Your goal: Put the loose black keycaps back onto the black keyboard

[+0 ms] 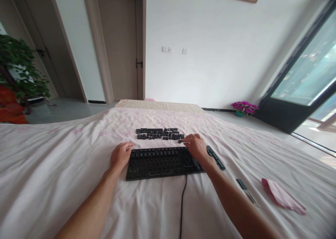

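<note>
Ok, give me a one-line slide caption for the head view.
Left hand steadies a stripped black keyboard on a pink bedsheet while right hand reaches the loose keycaps.

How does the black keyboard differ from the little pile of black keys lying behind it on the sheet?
The keyboard is one long slab with bare round sockets and a cable; the loose keycaps are many small separate pieces in rough rows. The left hand rests at the keyboard's end, while the right hand reaches across it to the keycaps. Both are black and lie on the sheet.
</note>
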`<state>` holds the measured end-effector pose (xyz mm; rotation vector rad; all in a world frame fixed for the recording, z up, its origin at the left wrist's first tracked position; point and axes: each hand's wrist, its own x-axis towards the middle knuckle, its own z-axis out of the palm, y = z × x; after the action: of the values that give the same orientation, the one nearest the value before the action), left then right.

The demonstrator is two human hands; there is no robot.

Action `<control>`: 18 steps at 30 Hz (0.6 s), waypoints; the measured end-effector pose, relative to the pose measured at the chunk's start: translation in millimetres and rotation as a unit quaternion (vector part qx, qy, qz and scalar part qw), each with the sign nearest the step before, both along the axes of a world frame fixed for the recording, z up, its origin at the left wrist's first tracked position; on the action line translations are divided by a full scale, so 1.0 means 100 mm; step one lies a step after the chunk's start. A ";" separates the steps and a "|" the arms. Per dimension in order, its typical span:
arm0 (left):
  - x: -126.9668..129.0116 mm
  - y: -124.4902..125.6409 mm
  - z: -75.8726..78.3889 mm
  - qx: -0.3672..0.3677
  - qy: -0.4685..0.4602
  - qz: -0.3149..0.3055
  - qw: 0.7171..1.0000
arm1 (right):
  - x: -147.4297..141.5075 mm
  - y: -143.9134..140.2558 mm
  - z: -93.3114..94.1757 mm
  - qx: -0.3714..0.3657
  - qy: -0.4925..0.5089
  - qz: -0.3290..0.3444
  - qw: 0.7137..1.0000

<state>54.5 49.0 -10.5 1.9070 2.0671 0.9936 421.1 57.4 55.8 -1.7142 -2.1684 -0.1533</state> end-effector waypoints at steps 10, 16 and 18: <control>0.00 -0.01 0.02 0.001 -0.001 -0.003 1.000 | -0.07 0.47 -0.04 -0.013 -0.117 0.027 0.993; 0.02 -0.02 0.04 -0.002 -0.003 0.002 1.000 | -0.15 0.53 -0.01 -0.028 -0.177 0.051 0.983; 0.02 -0.03 0.04 0.000 -0.001 0.000 1.000 | -0.17 0.53 0.01 -0.028 -0.195 0.062 0.978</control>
<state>56.4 46.4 -6.4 1.9050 2.0659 0.9960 404.6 110.5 56.4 -1.6850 -2.5740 -0.4305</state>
